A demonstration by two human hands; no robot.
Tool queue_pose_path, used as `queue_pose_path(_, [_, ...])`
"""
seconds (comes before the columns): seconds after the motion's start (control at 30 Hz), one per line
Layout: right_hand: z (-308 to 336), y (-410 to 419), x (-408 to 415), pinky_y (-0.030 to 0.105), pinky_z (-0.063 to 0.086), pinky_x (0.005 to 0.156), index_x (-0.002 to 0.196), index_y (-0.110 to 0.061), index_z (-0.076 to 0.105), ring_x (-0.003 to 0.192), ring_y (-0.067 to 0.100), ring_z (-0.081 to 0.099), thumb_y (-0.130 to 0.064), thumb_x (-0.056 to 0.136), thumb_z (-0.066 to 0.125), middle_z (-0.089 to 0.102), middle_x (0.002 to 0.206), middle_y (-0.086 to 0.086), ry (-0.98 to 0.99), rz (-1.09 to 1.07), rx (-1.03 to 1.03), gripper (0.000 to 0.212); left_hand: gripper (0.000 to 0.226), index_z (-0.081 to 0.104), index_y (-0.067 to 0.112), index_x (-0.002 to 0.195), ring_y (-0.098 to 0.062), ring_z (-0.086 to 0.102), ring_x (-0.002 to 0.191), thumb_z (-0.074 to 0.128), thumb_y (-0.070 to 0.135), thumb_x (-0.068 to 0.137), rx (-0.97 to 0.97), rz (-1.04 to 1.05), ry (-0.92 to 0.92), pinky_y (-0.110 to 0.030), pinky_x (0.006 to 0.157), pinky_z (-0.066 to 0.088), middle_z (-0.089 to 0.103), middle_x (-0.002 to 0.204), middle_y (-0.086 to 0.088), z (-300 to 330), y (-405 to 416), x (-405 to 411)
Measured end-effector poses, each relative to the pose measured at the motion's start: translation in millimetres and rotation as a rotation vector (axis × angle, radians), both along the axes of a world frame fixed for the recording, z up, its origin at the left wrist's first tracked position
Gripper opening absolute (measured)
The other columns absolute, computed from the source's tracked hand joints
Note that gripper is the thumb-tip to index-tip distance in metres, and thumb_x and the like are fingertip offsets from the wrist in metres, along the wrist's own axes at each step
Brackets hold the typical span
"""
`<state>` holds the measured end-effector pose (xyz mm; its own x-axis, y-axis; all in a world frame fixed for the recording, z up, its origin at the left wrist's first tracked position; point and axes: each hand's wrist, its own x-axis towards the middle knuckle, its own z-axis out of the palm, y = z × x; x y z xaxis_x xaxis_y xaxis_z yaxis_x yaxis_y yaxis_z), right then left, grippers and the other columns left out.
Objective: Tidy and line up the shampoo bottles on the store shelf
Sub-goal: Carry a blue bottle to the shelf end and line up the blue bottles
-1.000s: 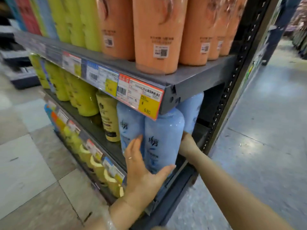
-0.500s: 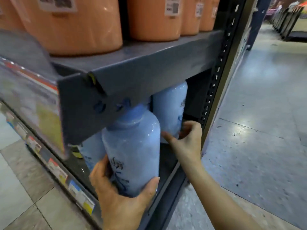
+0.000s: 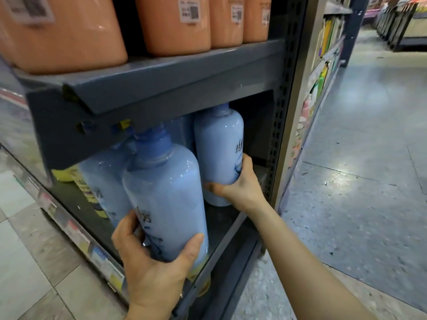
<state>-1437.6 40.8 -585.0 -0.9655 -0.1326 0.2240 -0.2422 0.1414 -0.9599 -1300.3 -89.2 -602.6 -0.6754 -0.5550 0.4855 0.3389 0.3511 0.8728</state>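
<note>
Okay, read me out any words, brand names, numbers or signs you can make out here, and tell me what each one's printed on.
Nothing can be quoted with confidence.
Front blue bottle: dark brush-style characters, partly behind the left hand; unreadable.
Rear blue bottle: vertical dark characters above the right hand; blurred.
Orange bottles: white stickers with QR codes; print too small.
Price tags on the lower shelf edge: motion-blurred.

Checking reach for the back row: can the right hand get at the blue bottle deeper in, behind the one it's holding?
Probably not yet. The right hand grips the rear blue bottle, which blocks the bottle behind.
</note>
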Motion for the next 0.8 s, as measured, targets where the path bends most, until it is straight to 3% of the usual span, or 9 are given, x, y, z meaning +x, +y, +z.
queue_pose_path(0.07, [1,1,4,0.026,0.044,0.083,0.112,-0.035,0.028,0.093,-0.004,0.051,-0.021,0.059,0.086,0.045,0.104,-0.022,-0.006,0.009,-0.004,0.080,0.089,0.034,0.067,0.106,-0.019,0.050,0.119,0.078,0.072,0.029,-0.013,0.002,-0.010,-0.045,0.097,0.047,0.041,0.132,-0.010,1,0,0])
queue_pose_path(0.13, [2,0,5,0.027,0.045,0.083,0.111,-0.034,0.029,0.094,-0.005,0.051,-0.021,0.058,0.087,0.045,0.105,-0.023,0.003,0.006,-0.015,0.080,0.090,0.034,0.066,0.107,-0.020,0.050,0.118,0.079,0.069,0.029,-0.018,0.013,-0.016,-0.050,0.097,0.046,0.041,0.132,-0.011,2,-1,0])
queue_pose_path(0.33, [0,-1,13,0.030,0.049,0.086,0.111,-0.037,0.029,0.100,0.003,0.055,-0.027,0.054,0.088,0.049,0.110,-0.019,-0.005,0.013,-0.002,0.082,0.094,0.038,0.054,0.111,-0.008,0.050,0.113,0.073,0.079,0.027,-0.005,0.011,-0.026,-0.025,0.092,0.047,0.037,0.134,-0.007,-2,1,-2])
queue_pose_path(0.47, [0,-4,18,0.030,0.050,0.088,0.113,-0.038,0.027,0.107,0.009,0.055,-0.033,0.052,0.089,0.050,0.120,-0.012,-0.039,0.064,0.030,0.087,0.092,0.034,0.065,0.108,-0.009,0.049,0.117,0.074,0.077,0.025,0.028,0.005,-0.019,-0.017,0.090,0.048,0.036,0.135,-0.004,-3,0,-2])
queue_pose_path(0.57, [0,-5,19,0.020,0.048,0.084,0.119,-0.036,0.024,0.110,0.006,0.052,-0.032,0.057,0.087,0.048,0.124,-0.012,-0.060,0.163,0.025,0.088,0.091,0.033,0.067,0.107,-0.010,0.049,0.118,0.076,0.076,0.027,0.032,-0.005,0.004,-0.011,0.087,0.047,0.036,0.136,-0.004,-3,1,-3])
queue_pose_path(0.67, [1,1,18,0.013,0.049,0.081,0.125,-0.035,0.021,0.109,-0.002,0.052,-0.025,0.070,0.080,0.047,0.123,-0.015,-0.120,0.329,-0.010,0.081,0.091,0.035,0.065,0.108,-0.014,0.051,0.117,0.077,0.074,0.028,0.029,-0.011,0.023,-0.014,0.088,0.048,0.038,0.136,-0.005,-3,1,-4])
queue_pose_path(0.73, [0,12,12,0.018,0.049,0.088,0.132,-0.030,0.027,0.109,-0.003,0.056,-0.029,0.077,0.072,0.053,0.123,-0.014,-0.188,0.464,-0.097,0.071,0.092,0.036,0.065,0.109,-0.017,0.051,0.118,0.078,0.074,0.027,0.016,-0.008,0.030,-0.025,0.093,0.048,0.039,0.136,-0.009,-3,0,-5])
queue_pose_path(0.8, [-1,24,1,0.025,0.048,0.094,0.131,-0.022,0.042,0.111,0.003,0.058,-0.041,0.081,0.061,0.060,0.123,-0.007,-0.268,0.446,-0.235,0.057,0.093,0.037,0.064,0.110,-0.017,0.051,0.118,0.078,0.073,0.027,0.006,0.003,0.040,-0.034,0.097,0.045,0.040,0.135,-0.011,-3,-1,-6])
